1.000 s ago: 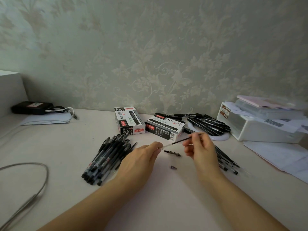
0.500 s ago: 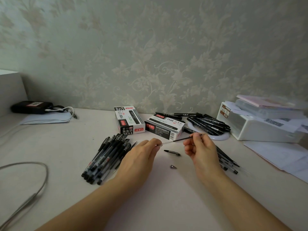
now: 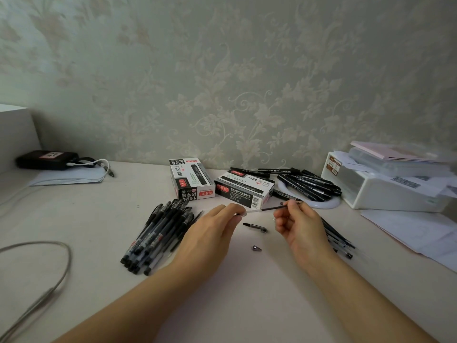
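Two hands hold one thin pen refill (image 3: 265,209) in the air, low over the table (image 3: 99,219) and just in front of the nearer pen box (image 3: 244,190). The left hand (image 3: 210,233) pinches the pale, clear end between thumb and fingertips. The right hand (image 3: 300,225) pinches the dark end the same way, its other fingers loosely curled. The refill runs nearly level between them, tilted slightly up to the right. Whether the left palm also hides a barrel cannot be told. Below the refill lie a cap (image 3: 255,227) and, nearer the person, a small metal tip cone (image 3: 257,248), both loose on the table and apart from each other. A pile of pens (image 3: 158,233) lies just beside the left hand, and loose pens (image 3: 338,241) lie partly under the right wrist. In the inspector's judgement the work in hand is the stripping or fitting of one pen, and three risks stand. First, the refill is slender and held only at its ends, so pressing the hands together or twisting unevenly could bow or kink it. Second, fingertips at the writing end could draw ink and smear it, or lose their hold. Third, the cone looks likely to roll, and a lowered wrist or forearm could knock it or the cap into either heap of pens, where such small parts would be hard to find.
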A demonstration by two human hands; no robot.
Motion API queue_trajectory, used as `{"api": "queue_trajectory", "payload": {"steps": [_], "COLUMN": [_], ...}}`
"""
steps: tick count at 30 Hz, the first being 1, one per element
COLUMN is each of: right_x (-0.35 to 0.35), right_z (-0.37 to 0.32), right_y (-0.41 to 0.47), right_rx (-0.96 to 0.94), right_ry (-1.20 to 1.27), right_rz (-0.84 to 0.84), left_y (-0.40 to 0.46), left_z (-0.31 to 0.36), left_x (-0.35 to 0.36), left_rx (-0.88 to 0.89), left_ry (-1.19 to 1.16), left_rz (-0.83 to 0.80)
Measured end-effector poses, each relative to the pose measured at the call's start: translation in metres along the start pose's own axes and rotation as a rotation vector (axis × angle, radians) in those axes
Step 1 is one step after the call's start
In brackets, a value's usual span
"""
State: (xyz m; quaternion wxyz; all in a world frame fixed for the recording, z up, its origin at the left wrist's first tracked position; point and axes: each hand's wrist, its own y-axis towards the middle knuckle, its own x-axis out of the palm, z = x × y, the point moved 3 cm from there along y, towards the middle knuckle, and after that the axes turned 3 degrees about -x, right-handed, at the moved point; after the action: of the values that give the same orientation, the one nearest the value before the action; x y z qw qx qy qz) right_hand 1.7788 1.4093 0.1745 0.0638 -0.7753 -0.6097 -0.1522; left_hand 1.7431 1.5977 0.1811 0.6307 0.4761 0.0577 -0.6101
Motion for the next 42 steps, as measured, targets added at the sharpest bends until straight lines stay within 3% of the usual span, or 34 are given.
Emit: {"api": "queue_trajectory", "payload": {"steps": [12,25,33,36,40,42], "right_x": [0.005,0.004,0.022,0.016,0.007,0.007], "right_z": [-0.014,-0.011,-0.005,-0.007,-0.009,-0.007], "right_y": [-0.008,-0.007,-0.021,-0.019,-0.017,-0.017], "right_rx": [-0.124,-0.121,-0.249,-0.256,-0.301,-0.276], "right_ry": [-0.018,-0.044,-0.572,-0.703,-1.061,-1.076], "right_rz": [-0.003,-0.037,-0.39,-0.431,-0.592,-0.652], "left_y": [0.001,0.0,0.0,0.001,0.002,0.002], "left_z": [-0.005,-0.005,-0.005,-0.008,-0.011,-0.011], "left_x": [0.0,0.004,0.004,0.003,0.003,0.004], "left_rx": [-0.036,-0.001,0.0,-0.029,-0.058,-0.06], "left_ry": [0.007,0.044,0.037,0.034,0.045,0.051], "left_rz": [0.037,0.023,0.03,0.045,0.061,0.056]}}
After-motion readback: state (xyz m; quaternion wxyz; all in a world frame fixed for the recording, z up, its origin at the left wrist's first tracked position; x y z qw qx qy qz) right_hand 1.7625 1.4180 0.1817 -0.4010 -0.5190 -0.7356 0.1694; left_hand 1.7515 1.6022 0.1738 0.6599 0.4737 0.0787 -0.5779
